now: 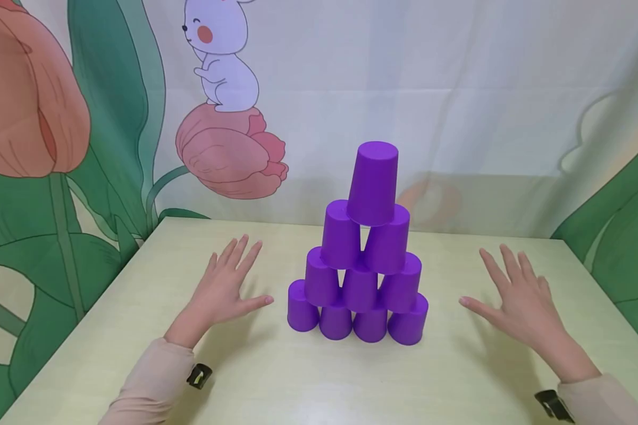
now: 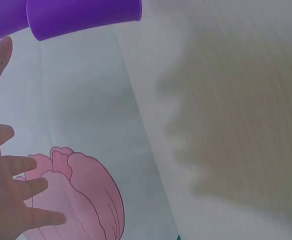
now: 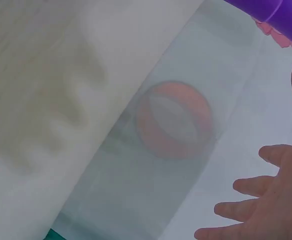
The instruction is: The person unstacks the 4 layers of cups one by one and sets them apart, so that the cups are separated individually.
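A pyramid of upside-down purple cups [image 1: 359, 287] stands on the table in four tiers, narrowing to a single top cup [image 1: 373, 186]. To its left my left hand [image 1: 224, 289] is held over the table, fingers spread and thumb toward the cups, touching nothing. On the other side my right hand [image 1: 521, 301] mirrors it, fingers spread and apart from the stack. Part of a purple cup [image 2: 86, 15] shows at the top of the left wrist view, beyond the left thumb. In the right wrist view a purple cup [image 3: 286, 17] appears at the upper right corner.
The pale wooden table [image 1: 329, 383] ends at a back edge close to a hanging cloth [image 1: 430, 88] printed with tulips and a white rabbit. Black wrist devices [image 1: 199, 376] sit by both sleeves. Shadows of the hands fall on the tabletop.
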Motion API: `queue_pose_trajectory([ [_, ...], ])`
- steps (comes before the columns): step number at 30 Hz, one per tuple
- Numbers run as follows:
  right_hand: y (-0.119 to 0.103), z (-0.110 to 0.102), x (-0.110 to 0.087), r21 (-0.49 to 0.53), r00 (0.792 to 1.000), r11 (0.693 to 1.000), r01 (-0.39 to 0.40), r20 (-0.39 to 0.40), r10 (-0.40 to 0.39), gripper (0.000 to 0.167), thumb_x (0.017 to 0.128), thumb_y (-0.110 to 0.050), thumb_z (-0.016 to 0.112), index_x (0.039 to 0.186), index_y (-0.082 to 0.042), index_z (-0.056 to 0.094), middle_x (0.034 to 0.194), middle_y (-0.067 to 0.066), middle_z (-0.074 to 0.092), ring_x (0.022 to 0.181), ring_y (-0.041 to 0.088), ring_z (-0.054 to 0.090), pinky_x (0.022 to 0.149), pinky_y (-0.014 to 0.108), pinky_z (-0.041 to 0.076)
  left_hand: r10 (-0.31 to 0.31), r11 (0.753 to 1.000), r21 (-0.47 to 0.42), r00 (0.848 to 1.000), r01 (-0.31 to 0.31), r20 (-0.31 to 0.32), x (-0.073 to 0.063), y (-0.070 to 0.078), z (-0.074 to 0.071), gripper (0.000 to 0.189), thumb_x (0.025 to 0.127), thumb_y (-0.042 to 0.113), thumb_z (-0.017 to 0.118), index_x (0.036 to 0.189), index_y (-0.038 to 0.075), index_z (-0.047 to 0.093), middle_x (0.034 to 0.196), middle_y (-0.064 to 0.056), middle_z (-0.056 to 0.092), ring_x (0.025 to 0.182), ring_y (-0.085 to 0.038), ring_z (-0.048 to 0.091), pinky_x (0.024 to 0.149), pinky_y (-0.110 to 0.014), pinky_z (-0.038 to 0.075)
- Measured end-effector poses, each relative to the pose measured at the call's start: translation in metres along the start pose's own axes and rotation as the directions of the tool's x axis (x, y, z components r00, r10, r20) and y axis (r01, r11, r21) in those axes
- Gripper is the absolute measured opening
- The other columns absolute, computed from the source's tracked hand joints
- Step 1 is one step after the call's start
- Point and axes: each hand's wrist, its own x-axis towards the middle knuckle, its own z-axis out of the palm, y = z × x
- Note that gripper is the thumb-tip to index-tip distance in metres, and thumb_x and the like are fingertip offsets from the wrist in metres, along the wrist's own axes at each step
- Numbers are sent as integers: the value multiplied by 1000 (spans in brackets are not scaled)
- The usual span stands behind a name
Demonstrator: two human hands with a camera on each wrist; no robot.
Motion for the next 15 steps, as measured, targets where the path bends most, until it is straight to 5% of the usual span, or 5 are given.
queue_pose_trajectory([
  [9,-21,-20,13,100,993,992,79,-90,-70,92,76,-47,68,144,-7,23,144,26,20,128,48,21,88,67,24,17,979,-202,999,-10,31,5,11,5,92,76,51,66,146,11,20,148,-17,17,133,-37,18,103,-54,21],
  [15,-42,-34,22,258,995,963,84,-80,-65,90,77,-40,70,146,-11,20,146,21,21,128,45,24,89,66,25,40,918,-397,996,-3,85,8,20,12,87,80,46,65,146,13,20,148,-14,19,134,-34,20,100,-55,25],
])
